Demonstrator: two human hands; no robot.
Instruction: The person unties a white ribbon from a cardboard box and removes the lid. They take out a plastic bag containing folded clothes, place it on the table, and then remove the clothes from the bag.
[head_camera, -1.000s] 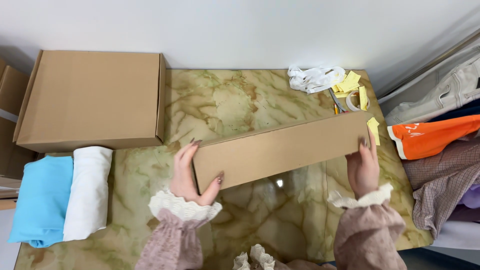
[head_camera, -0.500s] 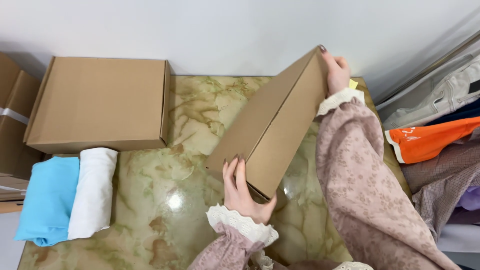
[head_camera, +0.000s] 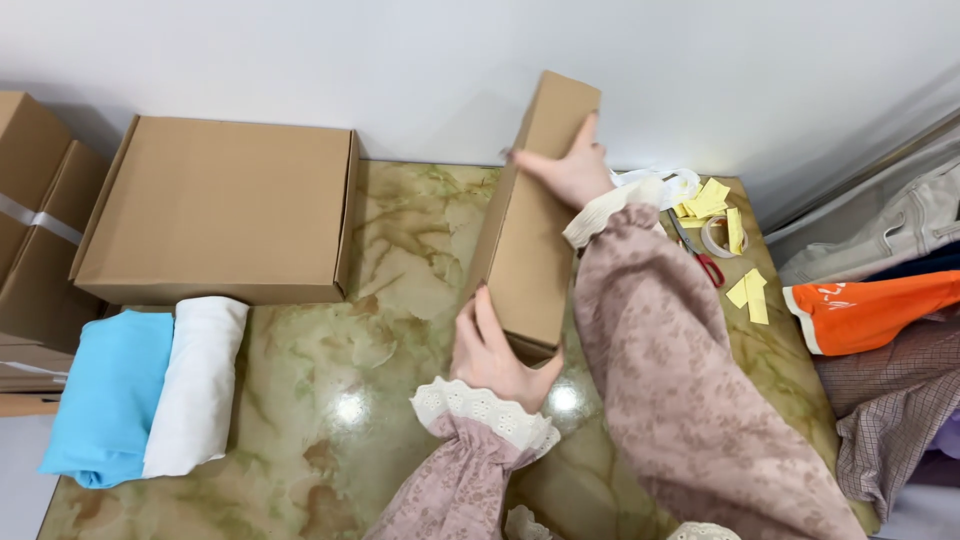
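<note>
Holding a long flat cardboard box (head_camera: 530, 215) between both hands, the person is keeping it tilted up on its near end above the marble table (head_camera: 330, 400). The left hand (head_camera: 497, 355) is cupping the near end from below, fingers spread along the left face and thumb under the corner. The right hand (head_camera: 570, 165) is pressing open against the far upper end, palm on the right face, fingers wrapping toward the top edge.

The box is looking stiff and light: it is standing with only two hands at its ends and is not bending. Its faces are smooth, so it could be slipping if it is held only by flat palms; the corners and the short ends are seeming the safest places to grip. I cannot tell whether anything is inside, because all its flaps are closed.

To the left of the left hand, a larger square box (head_camera: 215, 220) is lying closed on the table, its contents hidden. More cartons (head_camera: 30, 210) are standing further left. Nearer, to the left of the left wrist, a white folded cloth (head_camera: 195, 385) is lying touching a blue folded cloth (head_camera: 110, 395). To the right of the right sleeve are lying yellow paper pieces (head_camera: 705, 200), red scissors (head_camera: 700, 255) and a tape roll (head_camera: 718, 237); beyond them, piled clothes (head_camera: 880, 300).
</note>
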